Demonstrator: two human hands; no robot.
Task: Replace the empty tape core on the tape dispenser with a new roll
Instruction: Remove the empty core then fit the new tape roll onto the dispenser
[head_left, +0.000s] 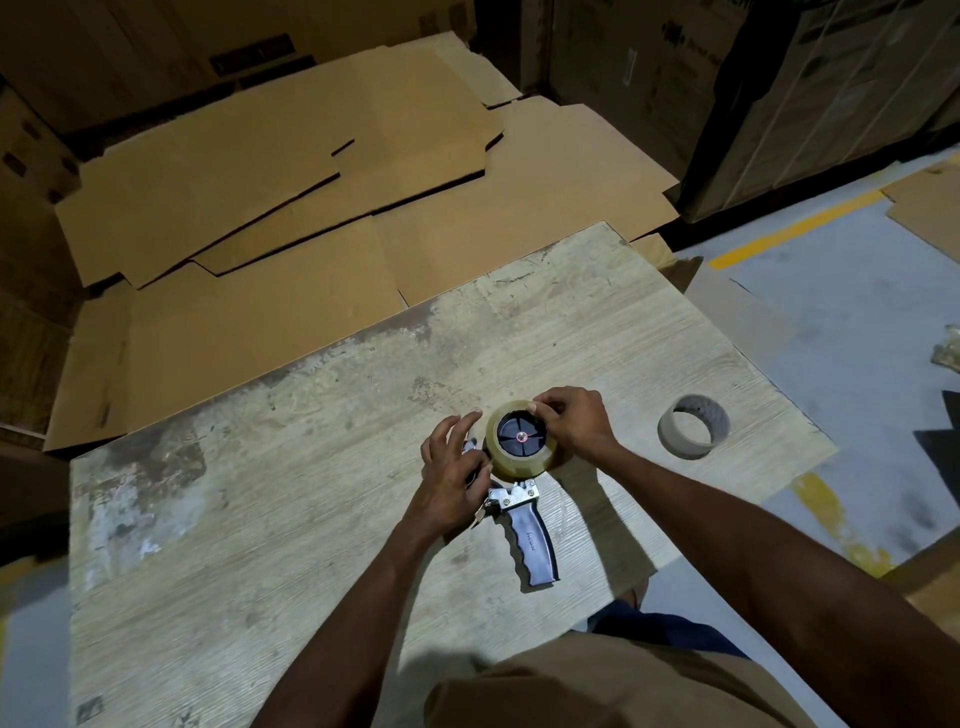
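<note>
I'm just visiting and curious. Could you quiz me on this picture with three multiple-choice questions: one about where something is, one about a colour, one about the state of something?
1. Where is the empty core?
A. On the table, right of the dispenser
B. On a cardboard sheet
C. In the left hand

2. What colour is the line on the floor?
A. Red
B. Yellow
C. White

3. What state is the new roll in?
A. Loose on the table
B. Inside a box
C. Seated on the dispenser's hub

Answers:
1 A: the core sits on the tabletop, apart from the dispenser.
2 B: the line shows yellow against the grey floor.
3 C: the black hub fills the roll's centre.
</note>
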